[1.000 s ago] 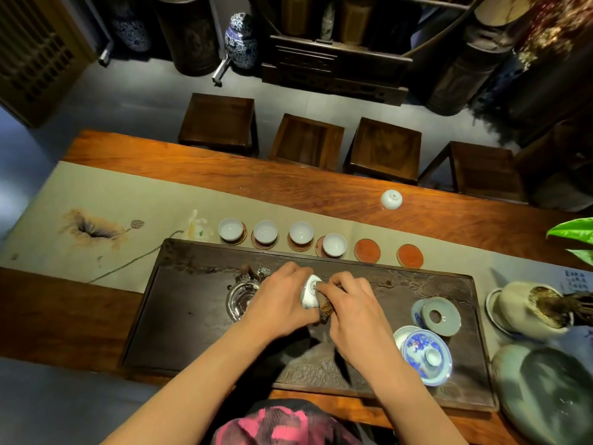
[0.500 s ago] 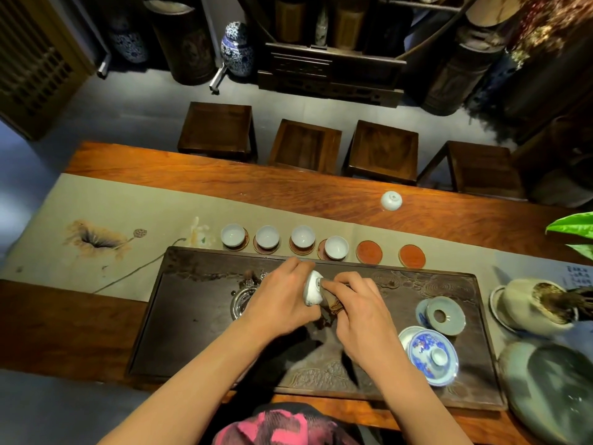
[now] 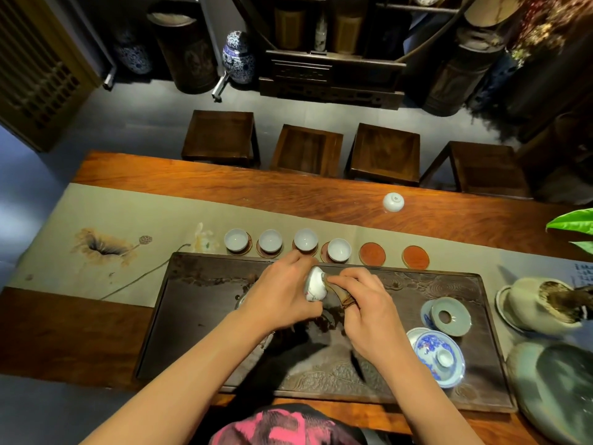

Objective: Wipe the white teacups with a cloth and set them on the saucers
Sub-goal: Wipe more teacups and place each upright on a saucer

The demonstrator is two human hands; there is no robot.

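Note:
My left hand [image 3: 279,293] holds a white teacup [image 3: 315,285] on its side above the dark tea tray [image 3: 199,303]. My right hand [image 3: 369,313] presses a brown cloth [image 3: 341,295] into the cup's mouth. Behind the tray runs a row of saucers: several hold white cups, such as the rightmost cup [image 3: 339,250]. Two red saucers [image 3: 372,253] [image 3: 416,257] to their right are bare. One more white cup [image 3: 393,202] lies upside down on the wooden table further back.
A blue-and-white lidded bowl [image 3: 439,356] and a grey-green ring-shaped lid [image 3: 449,316] sit on the tray's right part. A pale pot [image 3: 539,308] and a large stone [image 3: 558,387] stand right of the tray. Stools line the table's far side.
The cup has turned slightly in my left hand while my right hand works the cloth inside it. Both hands stay over the tray's middle.

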